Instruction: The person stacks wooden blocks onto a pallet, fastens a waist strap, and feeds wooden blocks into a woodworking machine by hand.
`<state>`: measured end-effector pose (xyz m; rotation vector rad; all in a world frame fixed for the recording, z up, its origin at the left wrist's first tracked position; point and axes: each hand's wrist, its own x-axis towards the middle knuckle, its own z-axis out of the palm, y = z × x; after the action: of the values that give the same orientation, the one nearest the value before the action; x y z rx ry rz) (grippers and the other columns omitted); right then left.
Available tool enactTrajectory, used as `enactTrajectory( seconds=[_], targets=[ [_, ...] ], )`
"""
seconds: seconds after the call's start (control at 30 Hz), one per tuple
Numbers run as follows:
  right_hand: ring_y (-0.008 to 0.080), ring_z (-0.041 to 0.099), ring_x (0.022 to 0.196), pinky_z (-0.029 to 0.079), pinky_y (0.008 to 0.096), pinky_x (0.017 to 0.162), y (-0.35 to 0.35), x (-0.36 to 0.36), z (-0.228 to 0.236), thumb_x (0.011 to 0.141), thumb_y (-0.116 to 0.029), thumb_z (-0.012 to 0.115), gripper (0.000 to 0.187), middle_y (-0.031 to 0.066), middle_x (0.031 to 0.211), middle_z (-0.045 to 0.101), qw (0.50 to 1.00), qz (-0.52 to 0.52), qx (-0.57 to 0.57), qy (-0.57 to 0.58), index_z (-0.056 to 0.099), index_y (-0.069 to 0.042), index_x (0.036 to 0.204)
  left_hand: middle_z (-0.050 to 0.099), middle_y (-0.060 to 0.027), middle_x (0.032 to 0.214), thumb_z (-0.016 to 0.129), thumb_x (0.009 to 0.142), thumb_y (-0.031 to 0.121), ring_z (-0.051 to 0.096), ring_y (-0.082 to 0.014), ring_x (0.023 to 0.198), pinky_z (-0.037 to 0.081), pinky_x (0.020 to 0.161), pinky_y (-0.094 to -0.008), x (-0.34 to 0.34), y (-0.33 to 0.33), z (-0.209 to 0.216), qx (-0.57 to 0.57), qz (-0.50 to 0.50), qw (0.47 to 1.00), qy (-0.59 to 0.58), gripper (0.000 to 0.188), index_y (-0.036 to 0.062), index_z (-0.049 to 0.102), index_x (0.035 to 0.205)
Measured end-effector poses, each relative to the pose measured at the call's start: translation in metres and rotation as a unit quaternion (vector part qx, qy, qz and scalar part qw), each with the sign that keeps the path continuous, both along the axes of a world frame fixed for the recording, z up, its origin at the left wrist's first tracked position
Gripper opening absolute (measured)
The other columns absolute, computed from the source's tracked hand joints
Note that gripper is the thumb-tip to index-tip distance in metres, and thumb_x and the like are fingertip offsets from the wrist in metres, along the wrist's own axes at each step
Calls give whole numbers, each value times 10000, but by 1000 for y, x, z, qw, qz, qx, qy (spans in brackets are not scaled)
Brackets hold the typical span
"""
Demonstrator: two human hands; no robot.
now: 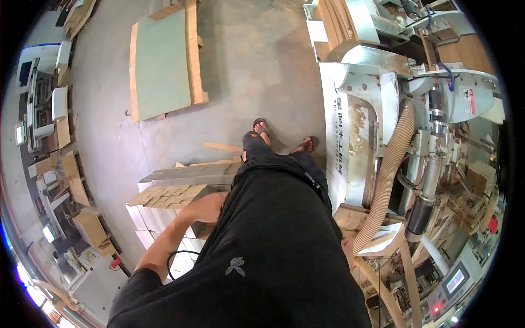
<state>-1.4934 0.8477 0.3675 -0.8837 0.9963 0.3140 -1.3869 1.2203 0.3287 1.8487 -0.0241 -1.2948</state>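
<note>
My left forearm reaches out beside the stacked boards, and my left hand (212, 208) is at the stack's near corner. Its fingers are hidden behind my black shirt (273, 229), so I cannot tell whether it grips anything. The stack (167, 195) has light brown tops and pale sides. Only a sliver of my right hand (346, 245) shows past the shirt's right edge, close to the lower end of a ribbed beige hose (398, 136). What that hand touches is hidden.
A large woodworking machine (355, 136) runs along my right, with a lit control panel (455, 279) at lower right. Ahead on the left, a pale green-topped stack of panels (162, 63) lies on the concrete floor (246, 49). A loose wooden strip (221, 146) lies near my feet. More machines line the far left.
</note>
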Motion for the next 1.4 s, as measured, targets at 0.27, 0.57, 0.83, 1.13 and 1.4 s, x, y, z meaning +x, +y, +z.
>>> enactTrajectory(
  seconds=[0.27, 0.57, 0.83, 1.13, 1.4],
  targets=[
    [66, 486, 454, 364, 191, 405, -39, 63, -8, 654, 10, 706, 283, 24, 628, 569, 986, 144, -22, -85, 487, -58, 820, 583, -48, 741, 666, 808, 175, 536, -115, 715, 433, 667, -254, -2, -13, -25, -15, 253, 966, 58, 207, -3, 573, 860],
    [118, 591, 800, 478, 223, 698, -22, 135, -2, 622, 46, 721, 596, 76, 965, 622, 868, 477, -62, -125, 540, -29, 1184, 589, -39, 922, 675, 809, 191, 539, -110, 861, 428, 739, -242, 21, -43, -26, -8, 145, 988, -59, 341, 8, 588, 1083],
    [113, 550, 937, 442, 265, 853, -17, 183, -14, 664, 16, 738, 537, 45, 1054, 599, 788, 605, -8, -111, 551, 2, 1167, 633, -60, 926, 668, 833, 247, 579, -135, 855, 464, 790, -292, 79, -106, -9, -159, -76, 983, -43, 384, 21, 598, 1135],
    [85, 574, 774, 477, 233, 697, -30, 173, -19, 669, 51, 726, 385, 57, 870, 650, 784, 594, -151, -95, 620, 91, 1036, 674, -63, 919, 651, 834, 216, 595, -141, 869, 466, 783, -290, 78, -32, -37, -175, 8, 984, -34, 274, 25, 652, 1030],
    [55, 484, 460, 364, 189, 410, -18, 194, -35, 739, -3, 673, 273, 17, 634, 572, 834, 540, -92, -68, 607, 60, 997, 627, -113, 998, 743, 683, 163, 603, -208, 905, 478, 816, -309, 10, 8, -42, -67, 79, 995, -13, 488, 3, 578, 1114]
  ],
)
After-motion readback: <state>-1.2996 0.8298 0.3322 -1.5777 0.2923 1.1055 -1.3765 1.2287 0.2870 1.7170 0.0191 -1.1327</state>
